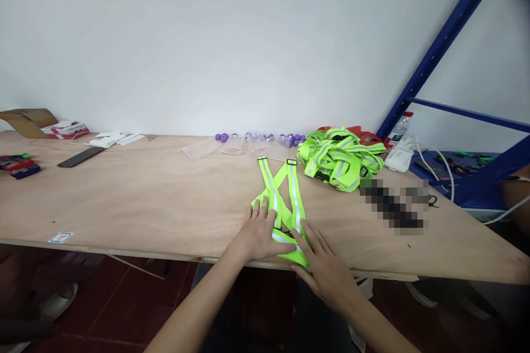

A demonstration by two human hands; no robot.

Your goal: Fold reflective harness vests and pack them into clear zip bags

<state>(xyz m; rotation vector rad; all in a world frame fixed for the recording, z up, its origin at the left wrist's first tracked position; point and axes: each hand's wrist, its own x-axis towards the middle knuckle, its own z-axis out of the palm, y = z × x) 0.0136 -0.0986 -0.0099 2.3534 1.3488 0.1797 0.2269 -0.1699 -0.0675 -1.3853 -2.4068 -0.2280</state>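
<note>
A neon yellow reflective vest [295, 194], made of straps with silver stripes and black buckles, lies on the wooden table near its front edge. Two of its straps cross and point toward the wall. My left hand [259, 231] rests flat on the left side of the vest, fingers spread. On the lower right part lies my right hand [325, 265], its fingers stretched out along the strap. The palms hide some of the straps beneath them. Beyond my right hand is a tangled pile of similar yellow straps [342, 157].
Clear plastic bags [202, 149] and purple rolls [223, 137] line the wall. A dark phone [80, 157], papers [110, 138] and a cardboard box [28, 121] are at left. To the right stand a white power strip [398, 157], a bottle [401, 127] and a blue metal frame [439, 44].
</note>
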